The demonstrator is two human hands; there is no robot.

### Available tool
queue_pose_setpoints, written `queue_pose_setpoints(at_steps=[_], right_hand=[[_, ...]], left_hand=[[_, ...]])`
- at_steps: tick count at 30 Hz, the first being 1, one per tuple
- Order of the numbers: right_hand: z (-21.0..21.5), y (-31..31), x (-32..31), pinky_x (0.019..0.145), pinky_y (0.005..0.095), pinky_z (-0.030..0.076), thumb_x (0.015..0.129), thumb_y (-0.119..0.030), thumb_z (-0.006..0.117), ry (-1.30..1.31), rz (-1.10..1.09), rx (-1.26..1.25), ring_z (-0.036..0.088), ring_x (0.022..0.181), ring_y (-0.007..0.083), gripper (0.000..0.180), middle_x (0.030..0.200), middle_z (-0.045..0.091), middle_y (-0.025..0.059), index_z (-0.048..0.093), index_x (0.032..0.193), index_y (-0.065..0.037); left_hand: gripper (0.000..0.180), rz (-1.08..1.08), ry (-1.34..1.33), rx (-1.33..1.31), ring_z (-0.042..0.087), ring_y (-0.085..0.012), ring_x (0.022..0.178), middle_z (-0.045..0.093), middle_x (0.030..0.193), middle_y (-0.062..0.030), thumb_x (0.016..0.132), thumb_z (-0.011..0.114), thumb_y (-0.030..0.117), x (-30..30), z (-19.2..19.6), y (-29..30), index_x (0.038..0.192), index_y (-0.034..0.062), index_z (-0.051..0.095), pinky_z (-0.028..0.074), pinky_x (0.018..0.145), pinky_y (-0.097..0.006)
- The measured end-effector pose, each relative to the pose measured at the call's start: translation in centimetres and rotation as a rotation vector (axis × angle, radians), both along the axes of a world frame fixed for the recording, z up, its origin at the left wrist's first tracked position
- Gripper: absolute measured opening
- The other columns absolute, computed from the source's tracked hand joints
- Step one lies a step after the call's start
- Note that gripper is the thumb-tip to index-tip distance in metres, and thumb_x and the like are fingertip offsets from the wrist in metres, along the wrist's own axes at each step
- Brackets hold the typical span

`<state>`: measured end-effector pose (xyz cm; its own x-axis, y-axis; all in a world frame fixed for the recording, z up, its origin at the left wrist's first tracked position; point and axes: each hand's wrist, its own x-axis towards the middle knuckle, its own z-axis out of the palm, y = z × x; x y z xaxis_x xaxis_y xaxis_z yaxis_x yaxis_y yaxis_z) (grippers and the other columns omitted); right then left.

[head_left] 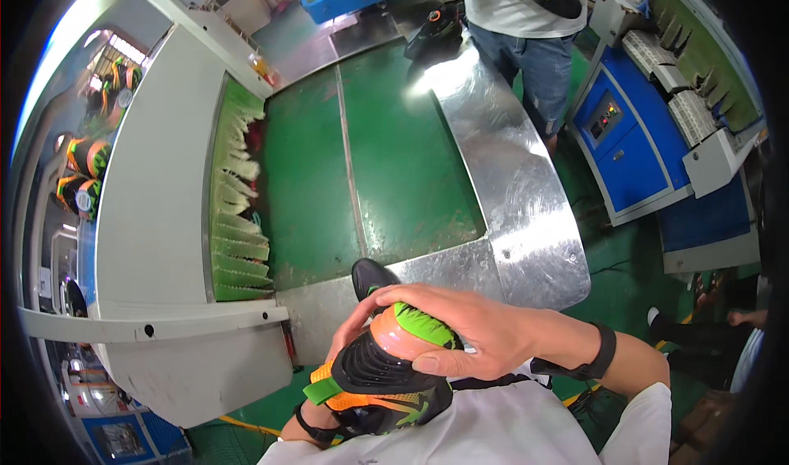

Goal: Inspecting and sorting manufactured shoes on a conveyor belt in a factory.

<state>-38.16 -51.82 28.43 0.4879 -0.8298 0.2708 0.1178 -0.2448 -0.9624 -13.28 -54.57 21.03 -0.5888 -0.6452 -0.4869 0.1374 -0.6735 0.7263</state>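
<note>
Close to my body, low in the head view, I hold a black, orange and green sports shoe (pixel 390 403). A smooth salmon-coloured section (pixel 393 339) and a bright green patch with black marks show between my hands. My right hand (pixel 468 321) arches over this end, its thumb pressed on the near side. On the far left side, my left hand (pixel 352 331) wraps round the shoe, its palm partly hidden. Just beyond my fingers, a black shoe (pixel 372 278) rests at the near metal edge of the table.
A metal-rimmed table with a green surface (pixel 394 153) stretches ahead. Left stands a grey machine (pixel 160 169) with a fringed green opening. Across the table, a person (pixel 530 29) holds a dark shoe; another dark shoe (pixel 436 34) is beside them. A blue machine (pixel 620 136) stands right.
</note>
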Motion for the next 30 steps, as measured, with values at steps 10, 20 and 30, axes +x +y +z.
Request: queue_pose_setpoints(at_steps=[10, 20, 30], right_hand=[[-1.3, 0.9, 3.6, 0.086, 0.0414, 0.048, 0.087, -0.028, 0.066, 0.130, -0.313, -0.122, 0.059, 0.097, 0.0388, 0.051, 0.113, 0.058, 0.0226, 0.048, 0.122, 0.004], [-2.5, -0.4, 2.3, 0.106, 0.0399, 0.036, 0.090, -0.037, 0.062, 0.018, 0.020, 0.106, 0.045, 0.128, 0.0367, 0.076, 0.139, 0.043, 0.0245, 0.027, 0.144, 0.004], [-2.1, -1.1, 2.7, 0.104, 0.0413, 0.038, 0.090, -0.038, 0.062, 0.089, -0.024, 0.032, 0.047, 0.125, 0.0411, 0.074, 0.134, 0.046, 0.0276, 0.032, 0.140, 0.007]], left_hand=[[0.066, 0.031, -0.004, 0.091, 0.053, -0.0211, 0.122, 0.050, 0.135, -0.0113, 0.086, 0.069, 0.015, -1.6, 4.2, 1.1, 0.142, 0.0052, 0.036, 0.044, 0.103, -0.036], [0.069, 0.033, 0.090, 0.077, 0.053, -0.0220, 0.121, 0.049, 0.136, -0.0117, 0.084, 0.071, 0.015, -0.5, 2.7, -0.2, 0.142, 0.0056, 0.035, 0.044, 0.103, -0.037], [0.073, 0.046, 0.098, 0.092, 0.054, -0.0229, 0.120, 0.047, 0.137, -0.0121, 0.082, 0.073, 0.015, -0.4, 2.6, 0.1, 0.143, 0.0059, 0.034, 0.044, 0.103, -0.038]])
